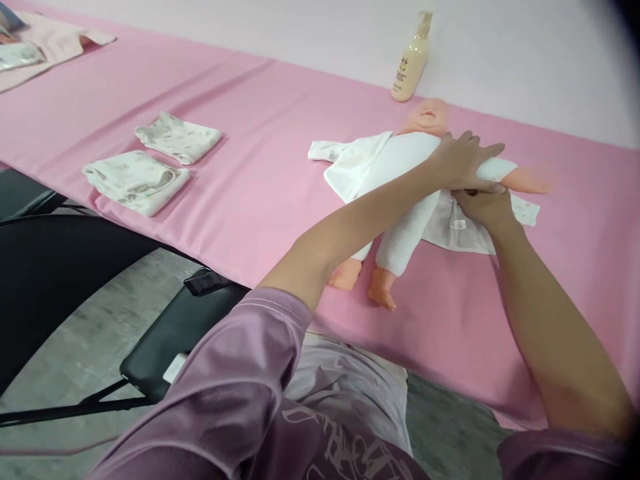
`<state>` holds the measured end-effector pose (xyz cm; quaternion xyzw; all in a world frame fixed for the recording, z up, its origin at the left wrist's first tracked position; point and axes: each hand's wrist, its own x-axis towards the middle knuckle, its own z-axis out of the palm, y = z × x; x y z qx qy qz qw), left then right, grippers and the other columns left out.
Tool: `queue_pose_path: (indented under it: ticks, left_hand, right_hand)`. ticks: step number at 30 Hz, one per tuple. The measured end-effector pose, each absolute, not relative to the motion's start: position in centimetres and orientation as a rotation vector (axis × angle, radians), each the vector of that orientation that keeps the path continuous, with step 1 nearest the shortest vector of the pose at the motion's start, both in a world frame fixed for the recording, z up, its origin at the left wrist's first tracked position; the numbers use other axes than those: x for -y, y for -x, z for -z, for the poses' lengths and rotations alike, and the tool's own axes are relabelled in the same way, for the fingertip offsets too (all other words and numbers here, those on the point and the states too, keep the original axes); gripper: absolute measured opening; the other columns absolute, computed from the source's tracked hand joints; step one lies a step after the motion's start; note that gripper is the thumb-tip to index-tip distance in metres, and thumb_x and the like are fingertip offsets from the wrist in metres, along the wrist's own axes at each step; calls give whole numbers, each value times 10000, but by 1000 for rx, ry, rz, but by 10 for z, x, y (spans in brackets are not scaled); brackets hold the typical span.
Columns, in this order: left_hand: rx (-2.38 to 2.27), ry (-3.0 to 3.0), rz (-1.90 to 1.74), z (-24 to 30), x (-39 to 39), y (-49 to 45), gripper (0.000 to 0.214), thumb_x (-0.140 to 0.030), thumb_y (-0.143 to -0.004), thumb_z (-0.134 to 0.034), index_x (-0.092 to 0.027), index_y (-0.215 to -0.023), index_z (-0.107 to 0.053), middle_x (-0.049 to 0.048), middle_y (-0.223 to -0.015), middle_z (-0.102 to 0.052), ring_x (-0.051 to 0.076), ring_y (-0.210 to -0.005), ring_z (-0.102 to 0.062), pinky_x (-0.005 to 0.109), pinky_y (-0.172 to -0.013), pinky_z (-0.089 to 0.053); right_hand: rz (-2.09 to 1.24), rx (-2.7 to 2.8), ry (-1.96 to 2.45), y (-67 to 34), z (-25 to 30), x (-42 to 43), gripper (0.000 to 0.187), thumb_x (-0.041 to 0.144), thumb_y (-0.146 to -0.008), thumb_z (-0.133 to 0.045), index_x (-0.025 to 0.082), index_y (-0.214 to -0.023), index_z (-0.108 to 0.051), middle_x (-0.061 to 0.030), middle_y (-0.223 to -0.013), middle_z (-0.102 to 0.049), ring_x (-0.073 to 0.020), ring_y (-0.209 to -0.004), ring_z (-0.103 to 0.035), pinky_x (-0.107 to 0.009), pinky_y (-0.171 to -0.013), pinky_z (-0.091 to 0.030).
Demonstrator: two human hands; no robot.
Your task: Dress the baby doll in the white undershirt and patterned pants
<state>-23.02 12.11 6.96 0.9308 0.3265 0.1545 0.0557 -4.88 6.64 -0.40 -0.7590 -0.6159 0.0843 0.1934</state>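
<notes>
A baby doll (400,160) with a white cloth body lies on its back on the pink-covered table, its feet toward me. Spread under it is a small white baby shirt (357,163), one sleeve out to the left and a panel with a tag to the right. My left hand (463,162) lies on the doll's shoulder, fingers spread, with the doll's arm between forefinger and thumb. Just below, my right hand (487,208) is by the doll's side above the shirt. Its fingers are hidden beneath my left hand and the doll's arm.
A pump bottle (411,63) stands against the wall near the doll's head. To the left lie two folded patterned cloths (177,138). A pink towel (65,43) sits in the far left corner. Beside me a black chair (175,333) holds a phone (205,282).
</notes>
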Motion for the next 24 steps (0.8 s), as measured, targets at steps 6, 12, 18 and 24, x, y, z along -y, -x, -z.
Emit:
queue_pose_path:
  ticks: [6,12,18,24]
  left_hand:
    - [-1081,-2903,-249,-79,-135,259,710,-681,-1175,-611,-341,-1798,-570,148,-1800,-587,403,-1640,-476,623,-1346,-401]
    - [-988,-2975,-339,-72,-134,259,662,-325,-1220,-446,-428,-1873,-408,130,-1781,-575,423,-1514,-534,653,-1212,-420]
    - [-1065,-2897,-330,-68,-140,248,700,-522,-1146,-596,-365,-1823,-512,121,-1892,-471,509,-1631,-345,759,-1264,-292]
    - [-1214,-3010,-104,-70,-145,235,687,-208,-1139,-615,-246,-1819,-533,196,-1842,-520,411,-1641,-403,689,-1323,-359]
  right_hand:
    - [-159,1696,2123,51,4,-69,197,352,-991,-686,301,-923,-508,-138,-1083,-775,-341,-1029,-668,-498,-1003,-543]
    - [-114,1710,2130,56,2,-71,208,308,-972,-688,292,-909,-490,-172,-1077,-762,-366,-1034,-686,-511,-991,-552]
    - [-199,1598,2102,44,2,-72,209,346,-965,-717,288,-919,-521,-173,-1088,-760,-394,-1065,-709,-554,-1007,-572]
    - [-411,1465,2028,17,4,-70,215,437,-1025,-693,281,-959,-560,-74,-919,-703,-271,-849,-631,-425,-802,-550]
